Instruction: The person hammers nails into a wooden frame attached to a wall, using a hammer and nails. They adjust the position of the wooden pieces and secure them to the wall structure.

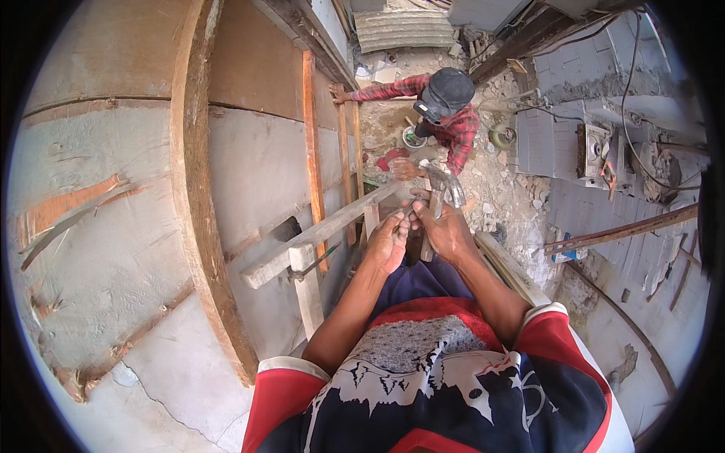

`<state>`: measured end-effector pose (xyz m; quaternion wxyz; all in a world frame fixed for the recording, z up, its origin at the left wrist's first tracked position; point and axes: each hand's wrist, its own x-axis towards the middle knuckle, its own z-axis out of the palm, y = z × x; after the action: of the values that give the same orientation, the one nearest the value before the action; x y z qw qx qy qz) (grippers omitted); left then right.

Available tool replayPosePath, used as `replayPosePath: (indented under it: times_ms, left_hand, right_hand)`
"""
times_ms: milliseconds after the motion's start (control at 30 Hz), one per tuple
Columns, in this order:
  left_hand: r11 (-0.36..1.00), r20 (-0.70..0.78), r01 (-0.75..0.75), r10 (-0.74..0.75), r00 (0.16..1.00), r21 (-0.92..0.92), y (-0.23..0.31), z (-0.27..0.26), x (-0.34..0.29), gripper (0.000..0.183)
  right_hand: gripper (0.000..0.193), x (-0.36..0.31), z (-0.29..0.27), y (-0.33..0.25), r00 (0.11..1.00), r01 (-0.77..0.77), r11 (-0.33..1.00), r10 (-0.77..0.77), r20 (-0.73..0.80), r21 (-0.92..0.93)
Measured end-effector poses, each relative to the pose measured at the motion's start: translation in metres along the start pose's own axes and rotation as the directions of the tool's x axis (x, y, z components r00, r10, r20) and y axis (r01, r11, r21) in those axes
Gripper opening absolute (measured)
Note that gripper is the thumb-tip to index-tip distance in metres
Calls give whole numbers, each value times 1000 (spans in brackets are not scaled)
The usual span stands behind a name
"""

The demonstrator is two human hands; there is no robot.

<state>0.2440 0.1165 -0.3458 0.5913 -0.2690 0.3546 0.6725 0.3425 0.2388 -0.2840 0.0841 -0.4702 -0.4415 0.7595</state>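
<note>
Now, height: the person is perched well above the rubble ground [498, 189], looking straight down past a wooden rail [325, 230].
Right hand [447, 230]: closed round the handle of a claw hammer [444, 185], head up, just above the rail.
Left hand [389, 241]: fingers pinched together just beside the hammer handle; what they pinch is too small to tell.
Below: a second person in a plaid shirt and dark cap [448, 90] bends right under the hammer.
Risk one: a loose grip drops the hammer onto that person.
Risk two: a swing this close could catch the left fingers.
Risk three: both hands busy, neither bracing; a lean could cost balance.
</note>
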Motion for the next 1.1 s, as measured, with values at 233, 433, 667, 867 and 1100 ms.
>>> replayPosePath:
  times_ms: [233, 433, 667, 867, 1100]
  left_hand:
    - [931, 12, -2, -2, 1000, 365, 15, 10, -71, 28]
    - [539, 12, -237, 388, 922, 808, 13, 29, -111, 33]
    - [596, -66, -409, 616, 785, 691, 18, 21, -109, 40]
    - [745, -19, -515, 576, 817, 423, 40, 16, -103, 36]
    - [816, -36, -570, 575, 817, 94, 53, 96, -148, 33]
  right_hand:
    - [27, -35, 5, 6, 993, 68, 978, -46, 111, -196]
    - [37, -60, 35, 12, 823, 567, 734, -517, 235, -374]
    - [39, -62, 64, -20, 768, 640, 686, -581, 271, -345]
    - [35, -55, 78, -49, 781, 625, 707, -568, 260, -332]
    - [35, -53, 88, -71, 695, 717, 621, -612, 377, -317]
